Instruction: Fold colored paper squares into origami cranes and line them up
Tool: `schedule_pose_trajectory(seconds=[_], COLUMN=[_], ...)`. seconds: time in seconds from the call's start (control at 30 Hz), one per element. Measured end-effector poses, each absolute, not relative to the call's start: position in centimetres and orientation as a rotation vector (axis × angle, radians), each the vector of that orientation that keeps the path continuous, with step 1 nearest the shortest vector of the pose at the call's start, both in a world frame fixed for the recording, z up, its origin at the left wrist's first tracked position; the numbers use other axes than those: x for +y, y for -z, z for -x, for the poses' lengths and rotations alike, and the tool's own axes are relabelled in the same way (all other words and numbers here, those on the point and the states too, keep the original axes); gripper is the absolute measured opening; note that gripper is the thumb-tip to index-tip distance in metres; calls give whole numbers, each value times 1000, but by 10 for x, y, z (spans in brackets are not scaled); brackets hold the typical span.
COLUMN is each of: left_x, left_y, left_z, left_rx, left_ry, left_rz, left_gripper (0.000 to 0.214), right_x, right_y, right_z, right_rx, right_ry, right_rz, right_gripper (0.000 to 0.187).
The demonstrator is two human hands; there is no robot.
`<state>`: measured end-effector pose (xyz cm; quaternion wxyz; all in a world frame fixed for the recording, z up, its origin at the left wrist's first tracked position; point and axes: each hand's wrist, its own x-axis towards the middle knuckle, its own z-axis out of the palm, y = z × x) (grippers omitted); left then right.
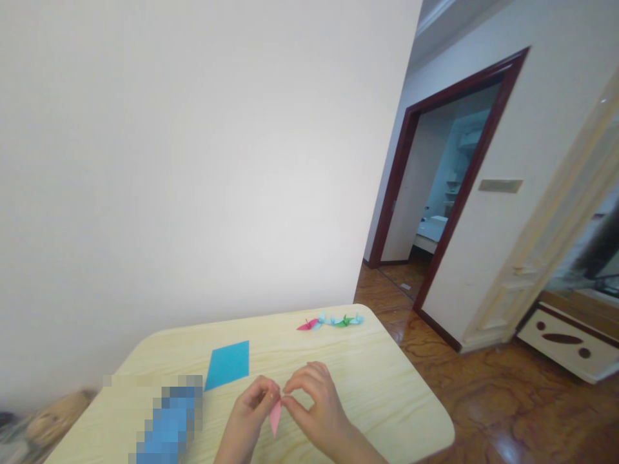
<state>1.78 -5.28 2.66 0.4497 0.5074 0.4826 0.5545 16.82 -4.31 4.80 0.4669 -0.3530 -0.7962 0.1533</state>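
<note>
My left hand (249, 412) pinches a folded pink paper (275, 417) between thumb and forefinger, its long point hanging downward in the gap between the two hands. My right hand (316, 399) sits just beside it, thumb and forefinger brought close together at the paper's upper end; from this head view I can't tell whether those tips grip it as well. Both hands are over the pale wood-grain desk (387, 386). Just beyond the left hand and a little to its left, I have a flat blue sheet (229, 364). Farther out beyond the right hand lies a row of small folded paper figures (344, 321) in red, light blue and green. Left of the left hand is a blue object (167, 425), too pixelated for me to identify.
</note>
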Motion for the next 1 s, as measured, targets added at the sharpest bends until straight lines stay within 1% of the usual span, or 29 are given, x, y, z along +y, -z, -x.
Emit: schedule_pose_trajectory(seconds=[0.2,0.33,0.53,0.67,0.9,1.0], left_x=[-53,-51,-49,-47,-40,-41], left_y=[-26,-25,-26,-24,-15,-14], left_z=[-16,-12,-8,-10,-17,-16], left_rx=[1233,1254,1232,1203,1123,1203], left_ry=[-1379,-1367,-1315,-1302,-1388,-1451], left_rz=[-1352,-1391,-1387,-1308,-1122,-1115], left_gripper=[36,34,35,37,40,43], right_x=[-45,-44,-41,-41,-40,-36], right_y=[-52,-52,-52,-52,-50,-47], right_z=[-159,-157,-157,-158,-160,-162], right_rx=[-1861,-1874,-1942,-1933,-2029,-1977], right_ry=[-460,-452,-326,-220,-140,-72], right_rz=[975,956,912,943,949,959], right_gripper=[7,8,9,6,10,10])
